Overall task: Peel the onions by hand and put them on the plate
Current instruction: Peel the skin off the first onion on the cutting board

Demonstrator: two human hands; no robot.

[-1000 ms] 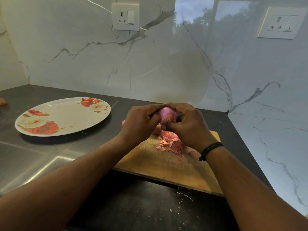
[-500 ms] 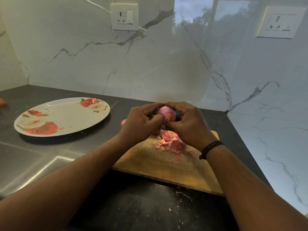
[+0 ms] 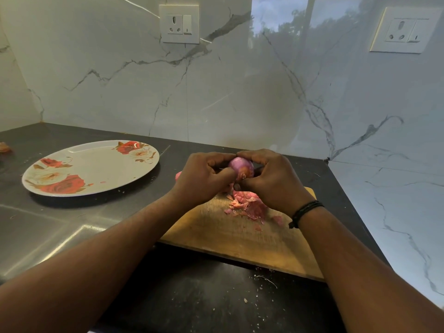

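Purple onion [image 3: 241, 167] at frame centre, held above wooden cutting board [image 3: 240, 239]; I see left hand [image 3: 204, 179] and right hand [image 3: 272, 180] both curled round it, fingertips pinching. Pink peel scraps [image 3: 247, 205] on board beneath. Floral plate [image 3: 96, 164] centre left, bare of onions.

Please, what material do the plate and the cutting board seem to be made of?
Plate: probably glossy melamine or glazed ceramic, judging by its shine and printed roses; I cannot tell which. Cutting board: wood, matte, with visible grain and a worn yellowish-brown surface.
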